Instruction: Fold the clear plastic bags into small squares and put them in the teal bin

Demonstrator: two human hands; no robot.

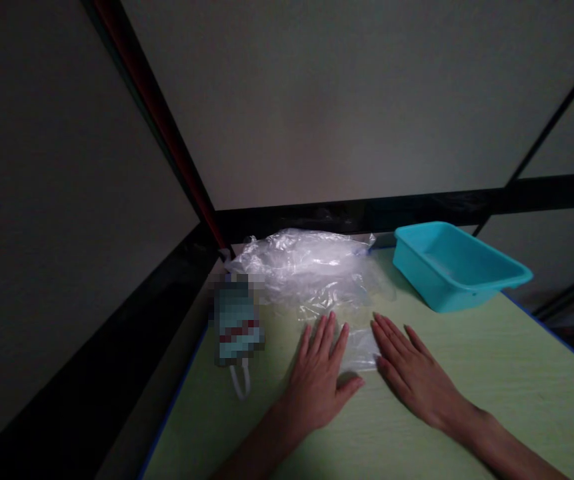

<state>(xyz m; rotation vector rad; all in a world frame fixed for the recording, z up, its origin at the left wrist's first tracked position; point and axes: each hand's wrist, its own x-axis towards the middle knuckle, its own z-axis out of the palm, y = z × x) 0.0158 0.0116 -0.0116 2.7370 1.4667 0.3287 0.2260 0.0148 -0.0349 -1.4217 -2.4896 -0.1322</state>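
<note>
Both of my hands are palm down over the light green table (477, 373). My left hand (321, 377) has its fingers spread and its thumb out, at the left side of a small clear plastic bag (361, 350). At that bag's right edge, my right hand (409, 370) is stretched out flat, fingertips pointing up and left. Neither hand grips anything. Just beyond the fingertips spreads a crumpled heap of clear plastic bags (307, 263). Whether the small bag is separate from the heap, I cannot tell.
A turquoise plastic basin (434, 270) stands at the table's back right corner. On the left lies a blurred-out item (239, 323) with a white strap (239, 380). Grey wall panels (317, 107) with dark trim rise behind the table and on its left.
</note>
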